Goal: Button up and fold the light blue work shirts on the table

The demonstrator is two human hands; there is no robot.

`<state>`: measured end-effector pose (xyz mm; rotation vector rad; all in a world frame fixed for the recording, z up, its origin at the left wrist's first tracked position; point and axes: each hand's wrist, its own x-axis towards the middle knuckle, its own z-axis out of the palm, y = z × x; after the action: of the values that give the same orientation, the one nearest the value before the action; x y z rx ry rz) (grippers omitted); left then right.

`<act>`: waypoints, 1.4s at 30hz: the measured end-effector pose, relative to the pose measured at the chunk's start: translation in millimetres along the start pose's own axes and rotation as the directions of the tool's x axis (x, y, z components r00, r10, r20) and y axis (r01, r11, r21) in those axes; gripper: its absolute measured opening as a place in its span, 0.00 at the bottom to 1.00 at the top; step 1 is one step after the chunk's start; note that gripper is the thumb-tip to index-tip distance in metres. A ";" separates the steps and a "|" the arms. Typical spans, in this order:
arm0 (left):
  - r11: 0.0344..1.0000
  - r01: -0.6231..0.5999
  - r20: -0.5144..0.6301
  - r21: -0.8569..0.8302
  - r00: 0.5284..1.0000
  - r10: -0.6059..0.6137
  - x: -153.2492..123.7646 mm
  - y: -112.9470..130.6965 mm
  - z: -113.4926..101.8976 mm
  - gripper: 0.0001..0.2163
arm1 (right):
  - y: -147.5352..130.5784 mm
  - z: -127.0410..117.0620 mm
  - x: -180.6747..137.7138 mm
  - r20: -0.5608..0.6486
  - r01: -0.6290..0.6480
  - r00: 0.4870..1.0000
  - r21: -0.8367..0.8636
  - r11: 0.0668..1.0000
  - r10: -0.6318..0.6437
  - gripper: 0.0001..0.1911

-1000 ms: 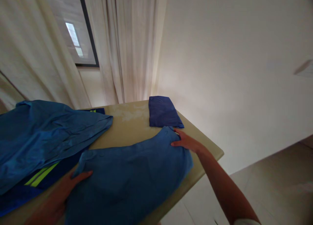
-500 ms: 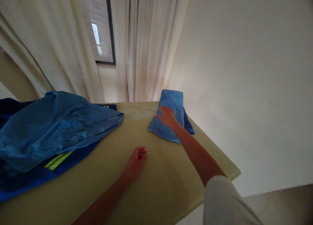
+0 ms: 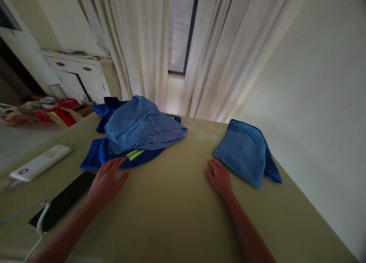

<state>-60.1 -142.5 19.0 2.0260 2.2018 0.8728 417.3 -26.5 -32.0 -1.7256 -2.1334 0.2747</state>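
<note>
Our left hand (image 3: pixel 106 184) is loosely spread and empty, overlapping the edge of the striped dark blue garment (image 3: pixel 98 154) beneath the light blue garment (image 3: pixel 137 125); we cannot tell whether it touches. Its forearm slants in from the lower left. Our right hand (image 3: pixel 220 179) is half open and free, palm down over the tabletop (image 3: pixel 171 205), just beside the folded blue garment (image 3: pixel 243 152) atop a darker folded garment (image 3: pixel 272 168); its forearm comes from the lower right.
</note>
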 end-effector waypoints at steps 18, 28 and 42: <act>0.625 0.065 0.342 -0.778 0.878 0.334 60.1 114.4 -32.6 0.16 | -11.4 -14.2 3.0 -0.079 -0.047 0.995 0.146 0.988 0.059 0.30; 0.716 -0.204 0.481 -0.668 0.615 0.624 -44.9 135.8 7.6 0.10 | -122.6 -8.2 -53.8 0.090 0.155 0.978 0.278 0.948 -0.186 0.41; 0.901 -0.259 0.195 -0.348 0.920 0.339 86.8 53.2 7.5 0.17 | -117.1 -178.2 18.8 -0.127 0.130 0.989 0.443 0.887 -0.082 0.15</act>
<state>-22.2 -59.4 64.7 2.2008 1.5301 0.8653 382.2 -50.0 177.8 -1.3202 -1.8900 0.5845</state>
